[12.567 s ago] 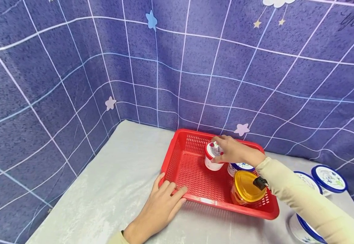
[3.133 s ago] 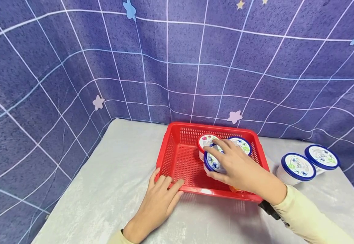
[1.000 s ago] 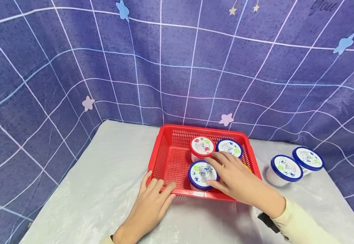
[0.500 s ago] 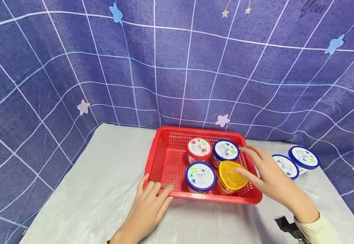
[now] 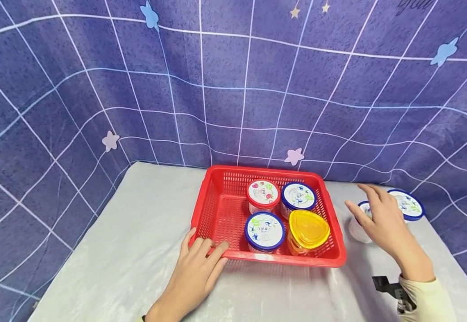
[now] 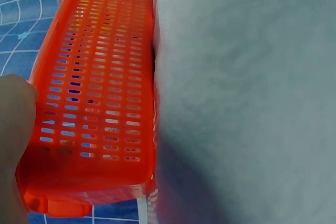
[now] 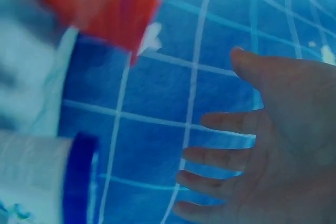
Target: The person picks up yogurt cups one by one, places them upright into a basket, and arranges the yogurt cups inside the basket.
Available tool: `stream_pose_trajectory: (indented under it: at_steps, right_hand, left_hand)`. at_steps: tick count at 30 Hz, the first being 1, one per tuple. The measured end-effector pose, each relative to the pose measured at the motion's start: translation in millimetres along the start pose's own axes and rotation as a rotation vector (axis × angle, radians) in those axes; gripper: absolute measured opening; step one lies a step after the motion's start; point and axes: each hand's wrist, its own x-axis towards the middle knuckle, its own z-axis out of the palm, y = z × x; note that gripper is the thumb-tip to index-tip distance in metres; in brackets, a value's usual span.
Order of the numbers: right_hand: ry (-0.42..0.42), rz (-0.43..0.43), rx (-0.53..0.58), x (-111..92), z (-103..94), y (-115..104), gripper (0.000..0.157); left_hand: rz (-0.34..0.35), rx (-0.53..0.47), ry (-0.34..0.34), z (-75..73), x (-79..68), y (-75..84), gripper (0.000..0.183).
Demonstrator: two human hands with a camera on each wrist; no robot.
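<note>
My left hand [image 5: 195, 273] holds the near left corner of a red plastic basket [image 5: 221, 167], fingers bent over its rim; the left wrist view shows the basket's perforated wall [image 6: 94, 108]. Inside stand a red-lidded tub [image 5: 263, 193], a blue-lidded tub [image 5: 264, 230], another blue-lidded tub [image 5: 298, 196] behind, and a tub with a yellow lid [image 5: 307, 229]. Right of the basket, my right hand [image 5: 390, 223] hovers with fingers spread, partly covering a white tub [image 5: 359, 232] with a blue lid. Nothing is in its palm in the right wrist view.
Another blue-lidded tub [image 5: 408, 205] stands behind the right hand, near the curtain. A blue gridded curtain [image 5: 233, 89] with stars hangs along the back and left of the table [image 5: 136, 223], which has a pale cloth.
My right hand has let go of the front blue-lidded tub inside the basket and moved right, out over the tubs on the table. The left hand stays on the rim.
</note>
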Motion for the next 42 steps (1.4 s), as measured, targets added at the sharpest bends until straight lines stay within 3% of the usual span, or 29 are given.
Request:
stream_pose_trajectory:
  at_steps: [7, 16, 28, 33, 36, 42]
  right_hand:
    - [-0.065, 0.174, -0.109, -1, 10.2, 29, 0.067]
    - [-0.269, 0.303, -0.173, -6, 19.6, 52, 0.076]
    - [-0.327, 0.258, -0.196, -8, 17.7, 57, 0.080]
    - [-0.327, 0.185, -0.124, -11, 10.9, 65, 0.079]
    - [-0.345, 0.184, -0.086, -10, 9.6, 69, 0.078]
    - [-0.282, 0.144, -0.055, -9, 8.7, 70, 0.076]
  left_hand:
    - [0.000, -0.015, 0.016, -0.2, 2.0, 0.5, 0.036]
    - [0.006, -0.016, 0.015, -0.5, 3.0, -1.0, 0.036]
    - [0.004, -0.023, 0.013, 0.3, 2.0, 0.1, 0.034]
    - [0.008, -0.019, -0.002, 1.8, 3.6, 0.1, 0.033]
    - [0.015, -0.018, 0.004, 1.7, 3.6, 0.0, 0.033]
    - [0.007, -0.009, -0.001, -0.2, 0.8, 0.7, 0.034]
